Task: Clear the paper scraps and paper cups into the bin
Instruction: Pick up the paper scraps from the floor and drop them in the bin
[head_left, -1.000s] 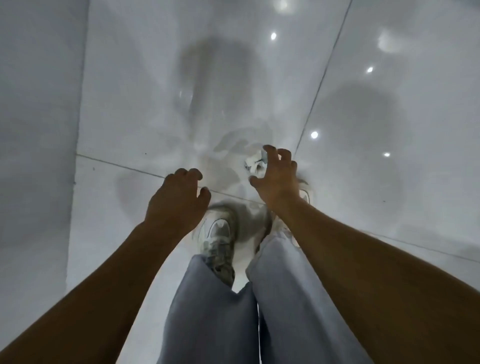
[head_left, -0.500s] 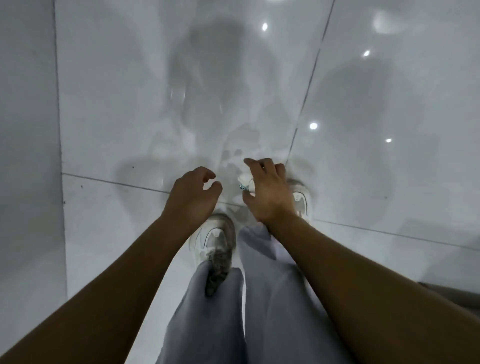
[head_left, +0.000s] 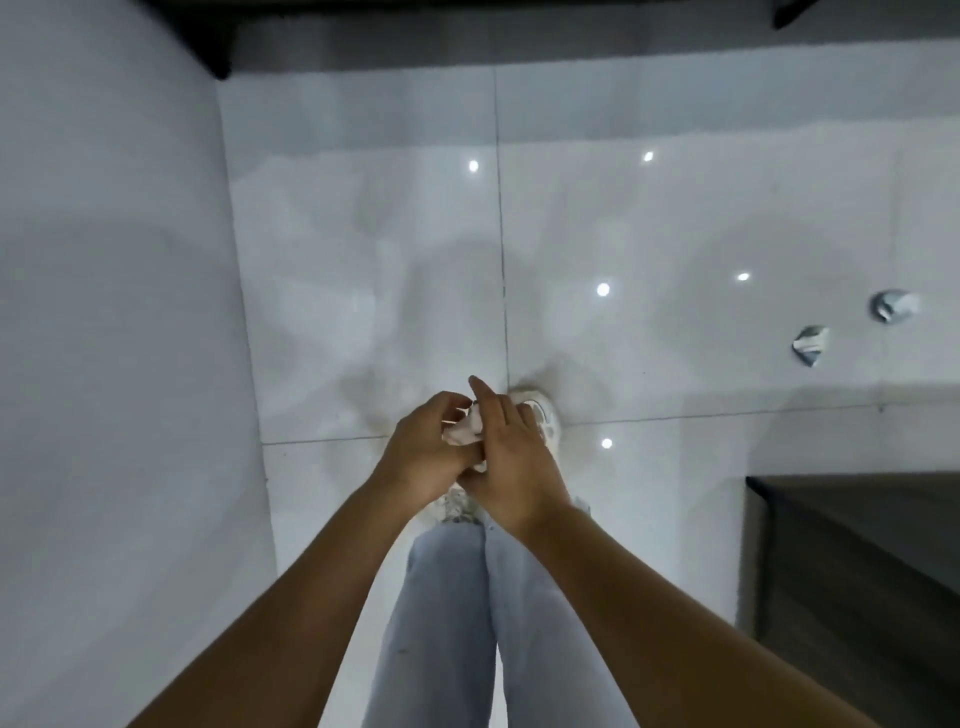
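A crumpled white paper scrap (head_left: 464, 430) sits between my two hands, held above my feet. My left hand (head_left: 423, 451) cups it from the left with curled fingers. My right hand (head_left: 511, 457) lies against it from the right, index finger pointing forward. Two more crumpled scraps lie on the glossy white floor at the right: one (head_left: 809, 344) nearer, one (head_left: 892, 305) farther. No bin or paper cup is in view.
A white wall (head_left: 114, 364) runs along the left. A dark wooden cabinet or table (head_left: 852, 561) stands at the lower right. Dark furniture edges (head_left: 363, 21) cross the top. My jeans and white sneakers (head_left: 545, 415) are below my hands.
The view has risen and swung, bringing two scraps on the right into sight. My hands came together around the paper scrap that my right hand picked from the floor.
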